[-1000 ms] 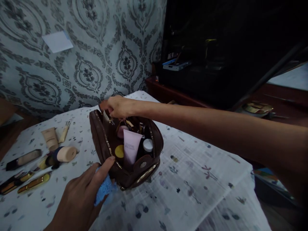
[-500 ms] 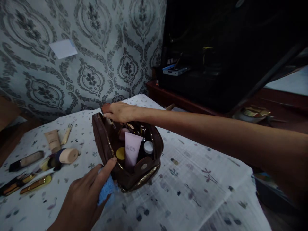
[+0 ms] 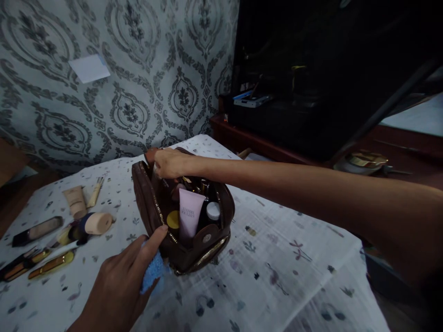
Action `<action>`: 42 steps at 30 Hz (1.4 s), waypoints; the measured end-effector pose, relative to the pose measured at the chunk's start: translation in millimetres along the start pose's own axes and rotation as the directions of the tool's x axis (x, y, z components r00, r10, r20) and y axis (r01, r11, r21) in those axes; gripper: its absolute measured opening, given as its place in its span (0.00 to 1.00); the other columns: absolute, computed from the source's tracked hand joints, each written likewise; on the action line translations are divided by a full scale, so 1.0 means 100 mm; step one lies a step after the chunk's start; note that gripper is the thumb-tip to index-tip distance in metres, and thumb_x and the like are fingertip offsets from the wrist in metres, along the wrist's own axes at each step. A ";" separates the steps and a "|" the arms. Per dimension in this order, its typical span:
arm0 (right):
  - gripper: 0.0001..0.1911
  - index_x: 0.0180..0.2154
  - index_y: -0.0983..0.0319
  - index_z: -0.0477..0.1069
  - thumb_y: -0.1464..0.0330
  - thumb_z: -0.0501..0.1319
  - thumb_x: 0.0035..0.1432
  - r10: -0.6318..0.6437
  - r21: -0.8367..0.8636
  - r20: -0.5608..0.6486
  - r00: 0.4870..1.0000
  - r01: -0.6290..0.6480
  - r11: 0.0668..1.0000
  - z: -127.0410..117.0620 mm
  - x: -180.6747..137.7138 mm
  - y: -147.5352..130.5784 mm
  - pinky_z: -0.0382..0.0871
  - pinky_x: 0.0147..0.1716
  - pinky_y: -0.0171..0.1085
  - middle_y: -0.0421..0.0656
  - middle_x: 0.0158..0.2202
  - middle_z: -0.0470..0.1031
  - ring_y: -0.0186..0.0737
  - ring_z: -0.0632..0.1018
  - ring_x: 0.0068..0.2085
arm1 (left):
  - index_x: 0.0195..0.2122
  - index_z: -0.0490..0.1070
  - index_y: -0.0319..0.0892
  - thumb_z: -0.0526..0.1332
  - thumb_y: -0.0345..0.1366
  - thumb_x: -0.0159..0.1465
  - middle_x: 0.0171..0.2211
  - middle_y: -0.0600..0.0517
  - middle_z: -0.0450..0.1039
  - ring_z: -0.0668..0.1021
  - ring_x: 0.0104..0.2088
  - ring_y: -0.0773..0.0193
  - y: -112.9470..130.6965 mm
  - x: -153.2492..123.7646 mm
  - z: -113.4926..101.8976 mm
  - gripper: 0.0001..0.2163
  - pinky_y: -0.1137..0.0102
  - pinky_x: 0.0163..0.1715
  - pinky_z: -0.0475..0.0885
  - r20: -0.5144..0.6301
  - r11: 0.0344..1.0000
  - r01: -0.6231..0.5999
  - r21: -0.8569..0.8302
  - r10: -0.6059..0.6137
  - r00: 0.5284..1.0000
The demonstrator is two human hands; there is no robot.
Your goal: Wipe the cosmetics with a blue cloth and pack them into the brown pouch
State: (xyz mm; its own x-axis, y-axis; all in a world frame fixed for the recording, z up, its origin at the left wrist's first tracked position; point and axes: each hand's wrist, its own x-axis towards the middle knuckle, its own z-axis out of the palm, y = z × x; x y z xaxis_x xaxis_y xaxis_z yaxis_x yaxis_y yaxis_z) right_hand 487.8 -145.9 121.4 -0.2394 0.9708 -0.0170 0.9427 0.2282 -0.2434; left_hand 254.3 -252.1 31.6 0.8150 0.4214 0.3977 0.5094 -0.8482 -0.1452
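Note:
A brown zippered makeup bag [image 3: 147,198] stands unzipped on a patterned white cloth. Inside it are a pale pink tube [image 3: 191,212], a jar with a white lid [image 3: 213,211] and a round yellow item [image 3: 173,220]. My left hand [image 3: 121,272] is closed on a fuzzy blue cloth [image 3: 151,273], and its index fingertip rests on the bag's near-left edge. At the far end of the bag, my right hand [image 3: 173,163] reaches into the opening beside a brown flap [image 3: 150,155]. Its fingers are curled and partly hidden, so what they grip is unclear.
On the left lie a beige tube [image 3: 75,201], a slim small tube [image 3: 95,192], a bottle with a beige cap [image 3: 98,223], a dark-capped bottle [image 3: 39,230] and several slender cosmetics. A large dark screen [image 3: 311,78] stands at the right on a reddish-brown furniture top.
My right hand has shifted slightly right and down, from the flap into the bag's far end, with its fingers curling inward. The left hand and the bag stay nearly still.

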 end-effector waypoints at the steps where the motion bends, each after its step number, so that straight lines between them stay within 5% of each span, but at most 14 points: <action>1: 0.15 0.46 0.69 0.79 0.71 0.61 0.60 -0.008 -0.002 -0.009 1.000 0.008 1.000 0.00 0.00 0.00 0.73 0.40 0.34 0.56 0.46 0.81 0.49 0.81 0.48 | 0.70 0.51 0.48 0.52 0.34 0.69 0.50 0.45 0.80 0.84 0.44 0.57 0.00 0.00 0.00 0.27 0.72 0.33 0.79 0.001 1.000 -0.002 -0.005 0.002 1.000; 7: 0.21 0.49 0.67 0.76 0.61 0.51 0.70 -0.044 0.008 -0.063 0.997 0.045 0.999 -0.15 -0.12 0.00 0.71 0.46 0.34 0.53 0.48 0.80 0.45 0.79 0.51 | 0.69 0.52 0.47 0.52 0.35 0.70 0.49 0.46 0.80 0.85 0.41 0.60 -0.01 0.05 -0.02 0.26 0.75 0.31 0.78 -0.028 0.999 -0.001 -0.045 -0.001 1.000; 14: 0.19 0.45 0.68 0.77 0.66 0.49 0.71 -0.102 -0.001 -0.249 0.963 0.105 0.995 -0.35 -0.62 0.04 0.66 0.41 0.36 0.50 0.41 0.80 0.43 0.78 0.43 | 0.69 0.53 0.47 0.50 0.35 0.71 0.48 0.46 0.80 0.85 0.39 0.62 0.02 0.07 -0.05 0.25 0.76 0.30 0.77 -0.048 0.998 0.001 -0.056 -0.004 0.999; 22: 0.13 0.38 0.65 0.78 0.62 0.59 0.67 -0.171 -0.175 -0.084 0.982 0.154 0.972 -0.14 -1.10 0.06 0.61 0.35 0.37 0.47 0.34 0.78 0.43 0.77 0.38 | 0.69 0.53 0.49 0.51 0.35 0.69 0.44 0.48 0.80 0.84 0.34 0.61 0.05 0.05 -0.02 0.26 0.75 0.27 0.75 -0.027 0.988 0.053 -0.147 -0.058 0.998; 36: 0.09 0.35 0.63 0.73 0.76 0.56 0.65 -0.250 0.080 -0.019 0.968 0.251 0.965 -0.14 -1.07 0.09 0.56 0.33 0.35 0.39 0.32 0.74 0.33 0.70 0.33 | 0.69 0.52 0.48 0.52 0.37 0.71 0.42 0.47 0.79 0.82 0.35 0.60 0.07 0.06 -0.06 0.25 0.75 0.26 0.72 0.010 0.982 0.071 -0.172 -0.071 0.997; 42: 0.10 0.34 0.64 0.70 0.74 0.52 0.67 -0.222 0.063 -0.259 0.940 0.246 0.967 -0.24 -1.02 0.10 0.53 0.32 0.33 0.37 0.28 0.68 0.31 0.65 0.31 | 0.69 0.52 0.49 0.52 0.36 0.70 0.39 0.49 0.79 0.82 0.33 0.61 0.06 0.06 -0.05 0.25 0.75 0.24 0.71 0.010 0.980 0.082 -0.181 -0.081 0.997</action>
State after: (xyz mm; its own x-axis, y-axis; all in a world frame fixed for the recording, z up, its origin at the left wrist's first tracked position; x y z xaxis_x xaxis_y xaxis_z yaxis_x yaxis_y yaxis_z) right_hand 527.2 -240.7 144.1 -0.3741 0.8811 0.2894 0.8384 0.4547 -0.3006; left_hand 260.8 -256.1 37.3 0.7736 0.4921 0.3993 0.5157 -0.8550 0.0547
